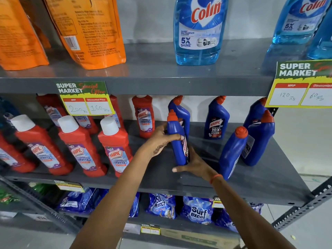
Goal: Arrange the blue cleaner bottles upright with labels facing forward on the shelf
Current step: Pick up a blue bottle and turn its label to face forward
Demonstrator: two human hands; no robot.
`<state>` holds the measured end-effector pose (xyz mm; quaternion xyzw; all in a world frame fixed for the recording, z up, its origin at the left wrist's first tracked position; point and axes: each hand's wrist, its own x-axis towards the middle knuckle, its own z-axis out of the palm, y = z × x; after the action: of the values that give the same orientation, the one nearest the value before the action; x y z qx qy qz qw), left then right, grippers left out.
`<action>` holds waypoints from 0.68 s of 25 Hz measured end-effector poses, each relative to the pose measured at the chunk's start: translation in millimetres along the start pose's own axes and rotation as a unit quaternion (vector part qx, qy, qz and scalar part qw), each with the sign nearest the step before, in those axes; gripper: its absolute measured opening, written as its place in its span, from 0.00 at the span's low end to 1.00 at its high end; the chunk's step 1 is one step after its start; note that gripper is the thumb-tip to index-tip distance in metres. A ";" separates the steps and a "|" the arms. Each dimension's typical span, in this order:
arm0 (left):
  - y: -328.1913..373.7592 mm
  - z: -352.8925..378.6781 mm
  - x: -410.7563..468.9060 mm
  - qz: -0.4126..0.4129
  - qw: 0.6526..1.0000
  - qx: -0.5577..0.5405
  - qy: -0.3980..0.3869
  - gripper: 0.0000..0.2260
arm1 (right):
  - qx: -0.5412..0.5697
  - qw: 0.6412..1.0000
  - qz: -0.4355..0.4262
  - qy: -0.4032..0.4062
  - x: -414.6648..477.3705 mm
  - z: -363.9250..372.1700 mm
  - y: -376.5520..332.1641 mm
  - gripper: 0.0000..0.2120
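Blue bottle (pixel 177 141): upright, label turned right.
Left hand (pixel 161 139): clasps its upper body.
Right hand (pixel 195 163): cups its base.
Shelf (pixel 260 177): grey.

Supermarket aisle: price tags (pixel 86 98) on stocked metal shelves (pixel 161 85).

Grey metal shelving unit (pixel 161 72), several tiers, with perforated angle-iron uprights (pixel 301 211) at the right end. Pale plain wall (pixel 152 18) behind the tiers; light floor (pixel 305 141) visible to the right. Even light, soft reflections on the upper tier.
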<state>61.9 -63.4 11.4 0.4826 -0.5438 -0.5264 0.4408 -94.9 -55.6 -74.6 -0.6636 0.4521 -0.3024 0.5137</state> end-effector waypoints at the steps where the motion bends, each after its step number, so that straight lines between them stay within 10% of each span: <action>1: 1.8 -2.7 1.0 0.010 1.000 0.008 -0.013 0.23 | 0.014 1.000 -0.003 -0.016 2.1 -3.7 0.6 0.47; 17: -16.2 -25.9 13.4 0.034 0.999 0.017 0.002 0.30 | 0.008 0.956 0.059 0.289 19.4 33.0 14.2 0.33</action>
<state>86.6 -80.1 -3.7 0.4722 -0.5680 -0.5007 0.4514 -62.6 -60.7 -98.9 -0.5160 0.6171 -0.4538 0.3832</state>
